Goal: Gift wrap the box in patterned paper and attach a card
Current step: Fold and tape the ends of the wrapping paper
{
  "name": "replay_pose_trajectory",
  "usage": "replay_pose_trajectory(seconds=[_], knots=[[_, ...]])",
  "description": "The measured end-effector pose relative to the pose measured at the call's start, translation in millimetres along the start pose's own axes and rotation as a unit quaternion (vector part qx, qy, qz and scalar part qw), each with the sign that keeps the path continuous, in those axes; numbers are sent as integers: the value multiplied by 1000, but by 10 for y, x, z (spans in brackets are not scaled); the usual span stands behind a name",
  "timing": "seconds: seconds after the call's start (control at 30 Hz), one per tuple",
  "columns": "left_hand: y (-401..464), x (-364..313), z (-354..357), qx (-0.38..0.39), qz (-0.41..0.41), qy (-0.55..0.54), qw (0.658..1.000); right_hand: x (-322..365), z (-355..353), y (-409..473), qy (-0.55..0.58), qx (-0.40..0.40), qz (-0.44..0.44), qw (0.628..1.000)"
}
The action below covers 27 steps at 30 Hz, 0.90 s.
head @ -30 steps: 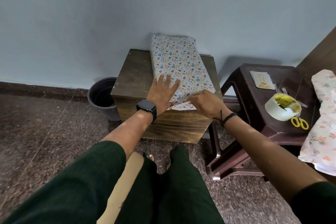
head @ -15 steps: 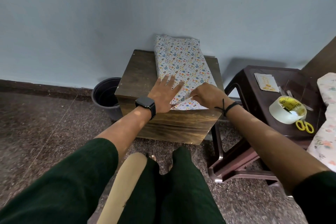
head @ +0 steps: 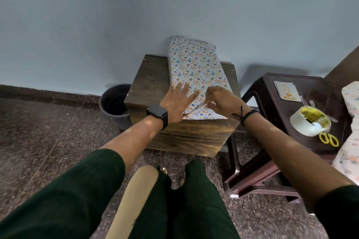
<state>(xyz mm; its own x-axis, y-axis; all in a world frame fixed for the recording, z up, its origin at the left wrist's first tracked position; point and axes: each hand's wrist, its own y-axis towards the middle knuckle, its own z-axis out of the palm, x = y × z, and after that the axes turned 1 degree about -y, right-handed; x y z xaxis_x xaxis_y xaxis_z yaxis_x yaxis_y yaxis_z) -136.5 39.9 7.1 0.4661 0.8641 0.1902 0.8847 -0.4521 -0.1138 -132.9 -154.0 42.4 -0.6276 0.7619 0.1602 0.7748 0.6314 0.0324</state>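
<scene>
A box wrapped in white paper printed with small blue, yellow and red ornaments (head: 196,68) lies on a dark brown wood-grain tabletop (head: 151,77). Right, a dark maroon plastic stool (head: 272,91) carries a cream card with gold print (head: 286,93), a clear tape roll with yellow core (head: 308,123) and yellow-handled scissors (head: 328,138).

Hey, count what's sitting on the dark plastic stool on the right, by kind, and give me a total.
Tape roll: 1
Yellow-handled scissors: 1
Card: 1
Total: 3, not counting the floral paper that overlaps the stool's right edge.
</scene>
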Motion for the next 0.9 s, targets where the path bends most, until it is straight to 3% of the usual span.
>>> replay_pose_trajectory(seconds=[0.2, 0.37, 0.73, 0.9], knots=[[9, -18, -19, -35, -14, -92, 995, -2, -83, 85, 21, 5, 48, 999], [64, -35, 11, -47, -34, -100, 993, -12, -82, 84, 52, -3, 61, 997], [33, -103, 14, -76, -39, -80, 993, 94, 57, -144, 115, -117, 91, 982], [-4, -103, 52, -155, -16, -262, 952, 45, 32, -113, 152, -88, 117, 978]])
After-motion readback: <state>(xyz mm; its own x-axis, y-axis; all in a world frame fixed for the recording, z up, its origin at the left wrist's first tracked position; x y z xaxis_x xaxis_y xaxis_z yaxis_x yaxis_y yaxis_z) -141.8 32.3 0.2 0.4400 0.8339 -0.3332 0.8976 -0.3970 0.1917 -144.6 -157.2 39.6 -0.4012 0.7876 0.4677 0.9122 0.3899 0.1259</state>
